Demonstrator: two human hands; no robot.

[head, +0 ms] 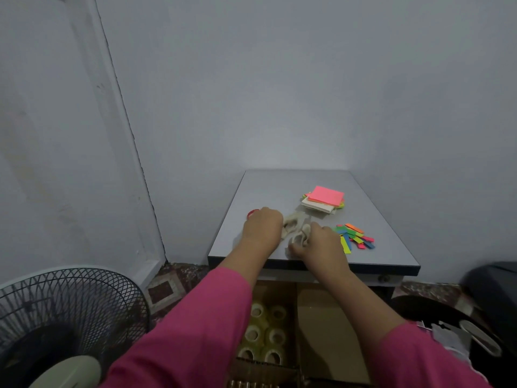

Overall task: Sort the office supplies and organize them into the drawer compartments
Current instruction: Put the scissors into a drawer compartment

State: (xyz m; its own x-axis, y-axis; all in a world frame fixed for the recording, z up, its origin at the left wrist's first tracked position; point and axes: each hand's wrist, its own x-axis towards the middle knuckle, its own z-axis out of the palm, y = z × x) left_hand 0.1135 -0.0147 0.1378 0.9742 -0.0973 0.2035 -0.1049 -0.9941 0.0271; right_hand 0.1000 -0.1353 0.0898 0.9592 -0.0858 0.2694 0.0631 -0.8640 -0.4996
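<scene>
Hands, left hand (261, 226) and right hand (321, 242), apparently grip pale tape rolls (296, 229) on table (391, 247).

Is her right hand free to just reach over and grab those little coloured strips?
Probably not at once. The coloured strips lie bare on the table just beside the right hand, nothing between them, but that hand looks busy gripping whitish tape rolls and would likely have to let go first.
</scene>
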